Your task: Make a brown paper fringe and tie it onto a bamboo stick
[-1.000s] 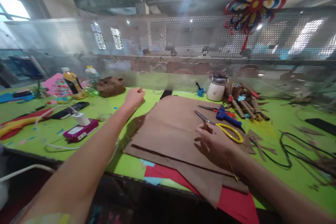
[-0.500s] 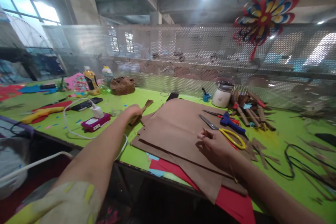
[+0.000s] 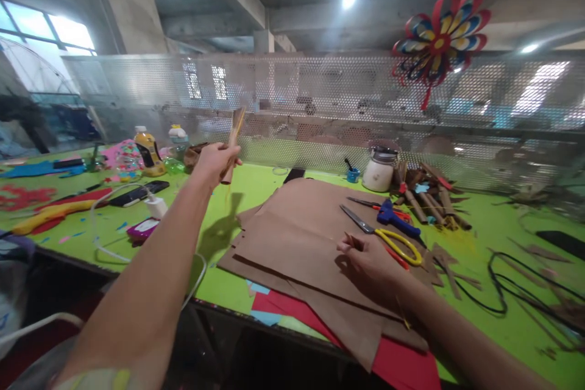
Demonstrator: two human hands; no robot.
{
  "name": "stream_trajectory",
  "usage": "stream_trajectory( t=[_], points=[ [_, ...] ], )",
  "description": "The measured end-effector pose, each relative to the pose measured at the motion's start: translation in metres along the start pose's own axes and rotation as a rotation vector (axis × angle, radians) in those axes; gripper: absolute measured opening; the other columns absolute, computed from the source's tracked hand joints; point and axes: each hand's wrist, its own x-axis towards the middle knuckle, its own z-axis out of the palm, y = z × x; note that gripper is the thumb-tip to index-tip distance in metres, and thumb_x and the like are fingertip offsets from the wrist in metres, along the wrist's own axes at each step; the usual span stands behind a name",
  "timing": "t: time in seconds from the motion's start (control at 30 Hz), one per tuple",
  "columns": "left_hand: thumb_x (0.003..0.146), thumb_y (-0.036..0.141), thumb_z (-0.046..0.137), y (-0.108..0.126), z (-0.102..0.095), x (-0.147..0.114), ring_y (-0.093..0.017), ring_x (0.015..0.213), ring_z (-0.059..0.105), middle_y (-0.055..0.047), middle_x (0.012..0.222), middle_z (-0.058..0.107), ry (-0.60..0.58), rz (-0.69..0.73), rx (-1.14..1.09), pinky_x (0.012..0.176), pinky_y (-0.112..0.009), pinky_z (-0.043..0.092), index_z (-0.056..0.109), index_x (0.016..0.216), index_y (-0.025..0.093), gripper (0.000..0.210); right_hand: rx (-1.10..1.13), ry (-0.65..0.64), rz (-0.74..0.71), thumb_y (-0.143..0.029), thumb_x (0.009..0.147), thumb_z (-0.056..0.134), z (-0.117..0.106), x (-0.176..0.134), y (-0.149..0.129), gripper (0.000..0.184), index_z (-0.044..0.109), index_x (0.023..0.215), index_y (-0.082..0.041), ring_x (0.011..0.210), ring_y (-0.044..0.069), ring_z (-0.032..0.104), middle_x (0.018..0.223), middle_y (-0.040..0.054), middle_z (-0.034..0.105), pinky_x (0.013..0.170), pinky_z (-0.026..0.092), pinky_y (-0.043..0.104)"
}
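Note:
My left hand (image 3: 218, 161) is raised above the green table, its fingers closed around a rolled brown paper tube (image 3: 233, 137) with yellow strands on it. The tube stands nearly upright in the grip. My right hand (image 3: 363, 256) rests on a stack of brown paper sheets (image 3: 292, 225), thumb and fingers pinched together; what they hold, if anything, is too small to make out. Just beyond that hand lie yellow-handled scissors (image 3: 397, 247) on the paper, with a blue-handled tool (image 3: 397, 217) beside them.
Several paper tubes (image 3: 434, 198) are heaped at the right, near a white jar (image 3: 379, 169) and a small blue pot (image 3: 352, 175). A black cable (image 3: 496, 283) loops at right. Left are a purple box (image 3: 142, 230) with a white charger, a phone (image 3: 139, 193) and a yellow bottle (image 3: 149, 152).
My left hand has lifted the paper tube off the table and turned it more upright. The right hand stays pinched on the paper stack. The view has shifted slightly.

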Motion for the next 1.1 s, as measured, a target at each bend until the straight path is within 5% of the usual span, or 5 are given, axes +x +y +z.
stream_trajectory(
  t=[0.3, 0.5, 0.67, 0.97, 1.1],
  points=[
    [0.074, 0.035, 0.063, 0.054, 0.096, -0.046, -0.006, 0.043, 0.043, 0.003, 0.054, 0.051, -0.468, -0.027, -0.602, 0.042, -0.020, 0.031, 0.052, 0.071, 0.017, 0.021, -0.062, 0.118, -0.029, -0.037, 0.074, 0.059, -0.003, 0.010, -0.005, 0.028, 0.047, 0.059, -0.016, 0.045, 0.007, 0.036, 0.050, -0.0053, 0.041, 0.043, 0.028, 0.020],
    [0.074, 0.029, 0.063, 0.050, 0.157, -0.061, -0.006, 0.045, 0.044, 0.002, 0.056, 0.054, -0.427, -0.210, -0.861, 0.043, -0.020, 0.029, 0.052, 0.076, 0.016, 0.017, 0.118, 0.247, -0.014, -0.048, 0.073, 0.060, -0.013, 0.015, -0.007, 0.032, 0.054, 0.076, -0.016, 0.034, 0.005, 0.027, 0.042, -0.0112, 0.031, 0.035, 0.021, 0.019],
    [0.071, 0.032, 0.069, 0.055, 0.160, -0.097, -0.008, 0.047, 0.047, 0.000, 0.060, 0.062, -0.394, -0.153, -0.767, 0.043, -0.020, 0.027, 0.051, 0.080, 0.018, 0.024, 0.180, 0.278, -0.041, -0.049, 0.074, 0.062, -0.015, 0.009, -0.014, 0.036, 0.055, 0.079, -0.015, 0.035, 0.005, 0.027, 0.044, -0.0108, 0.033, 0.036, 0.023, 0.019],
    [0.072, 0.039, 0.067, 0.047, 0.155, -0.119, -0.008, 0.050, 0.050, -0.001, 0.069, 0.064, -0.424, -0.244, -0.647, 0.044, -0.019, 0.037, 0.053, 0.087, 0.018, 0.030, 0.049, 0.055, -0.063, -0.040, 0.075, 0.062, 0.014, -0.013, -0.041, 0.035, 0.061, 0.103, -0.017, 0.044, 0.008, 0.042, 0.058, -0.0053, 0.051, 0.042, 0.035, 0.020],
    [0.073, 0.042, 0.065, 0.063, 0.158, -0.123, -0.010, 0.049, 0.050, 0.000, 0.063, 0.061, -0.447, -0.261, -0.595, 0.042, -0.020, 0.039, 0.057, 0.087, 0.017, 0.030, -0.065, 0.141, -0.093, -0.034, 0.076, 0.059, 0.016, -0.014, -0.046, 0.023, 0.062, 0.091, -0.017, 0.047, 0.009, 0.044, 0.061, -0.0036, 0.053, 0.043, 0.035, 0.021]
  ],
)
